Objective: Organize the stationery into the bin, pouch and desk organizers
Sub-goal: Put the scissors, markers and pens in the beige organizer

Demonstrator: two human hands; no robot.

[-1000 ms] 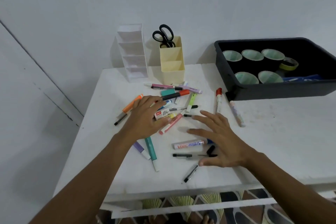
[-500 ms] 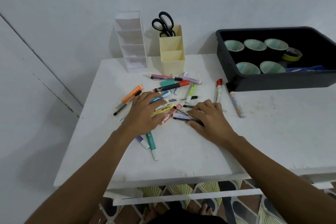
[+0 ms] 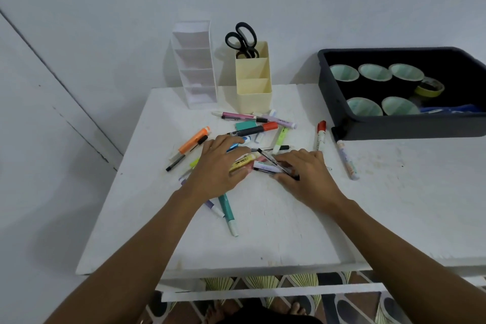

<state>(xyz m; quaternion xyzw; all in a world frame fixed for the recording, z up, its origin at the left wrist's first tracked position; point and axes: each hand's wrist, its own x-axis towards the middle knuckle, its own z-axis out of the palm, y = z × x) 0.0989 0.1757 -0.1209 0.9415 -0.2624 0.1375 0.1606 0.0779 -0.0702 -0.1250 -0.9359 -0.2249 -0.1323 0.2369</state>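
Head view: left hand [image 3: 221, 166] lies flat, fingers straight, pressing the pen pile [image 3: 252, 130] at mid-table [image 3: 276, 239]. Right hand [image 3: 307, 173] sits at its 3 o'clock, fingers curled round a black pen [image 3: 271, 160]. Yellow organizer [image 3: 253, 97] holding scissors [image 3: 240, 39] at 12 o'clock; black bin [image 3: 394, 129] at 2 o'clock.

- Pens [image 3: 259, 129]: a loose, crisscrossed pile, mid-bench toward the back edge.
- White organizer [image 3: 196, 66], yellow organizer [image 3: 253, 97]: upright at the back edge; black scissors [image 3: 242, 39] stand in the yellow one.
- Black bin [image 3: 394, 127]: back right corner, holding tape rolls [image 3: 376, 73].
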